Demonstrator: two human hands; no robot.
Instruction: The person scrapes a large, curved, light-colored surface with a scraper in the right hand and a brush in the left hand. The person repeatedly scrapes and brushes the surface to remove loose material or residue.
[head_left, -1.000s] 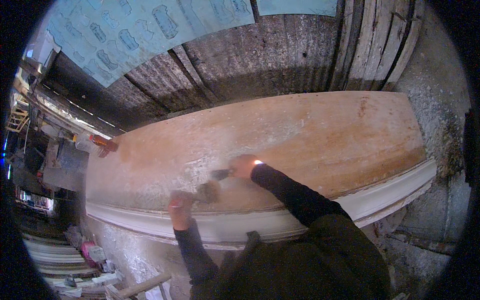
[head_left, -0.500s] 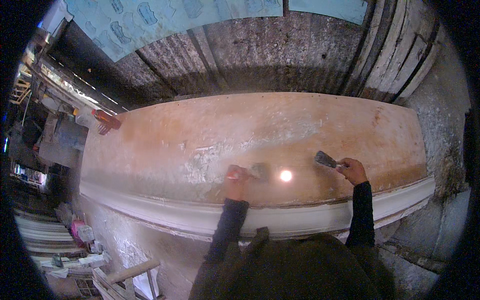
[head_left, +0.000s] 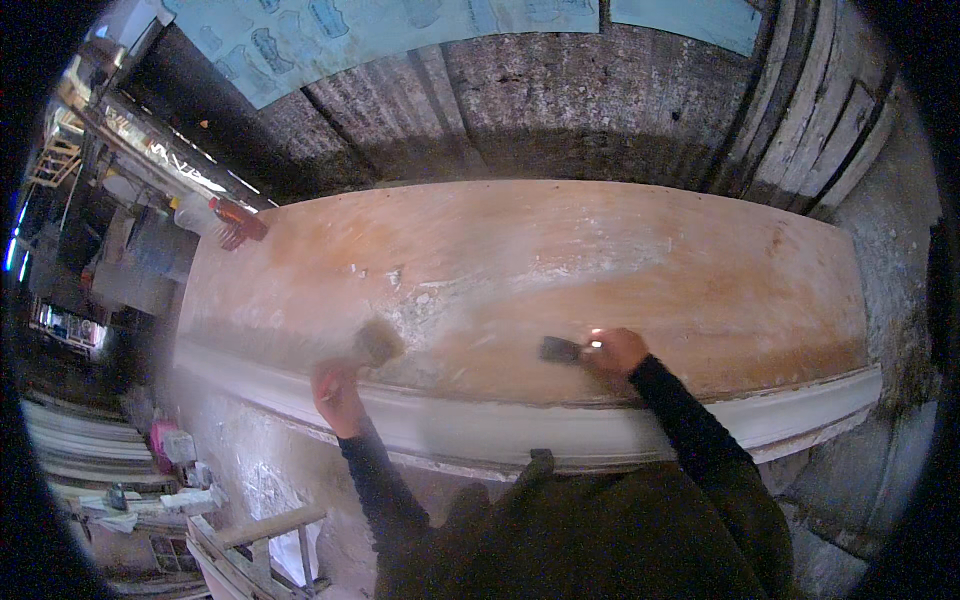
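A long, dusty orange-brown wooden panel [head_left: 700, 275] with pale patches lies across the view. My left hand [head_left: 338, 392] is closed on the handle of a brush [head_left: 378, 343]; its tan-grey end is smeared by motion above the panel's left front part. Farther right, my right hand [head_left: 614, 352] wraps around the handle of a paintbrush [head_left: 562, 349] with a wide, dark head pointing left over the panel. Whether either brush touches the wood, I cannot tell. A white moulded edge [head_left: 500, 425] runs along the panel's near side.
A red-brown bottle-like item [head_left: 240, 222] sits at the panel's far left corner. Corrugated sheeting [head_left: 580, 110] stands behind, under a blue sheet [head_left: 400, 30]. At the lower left are a wooden frame [head_left: 268, 527] and stacked pale boards [head_left: 90, 435].
Both hands have moved left with their brushes, the left one also nearer to me. The right brush now points straight left. The view has shifted slightly.
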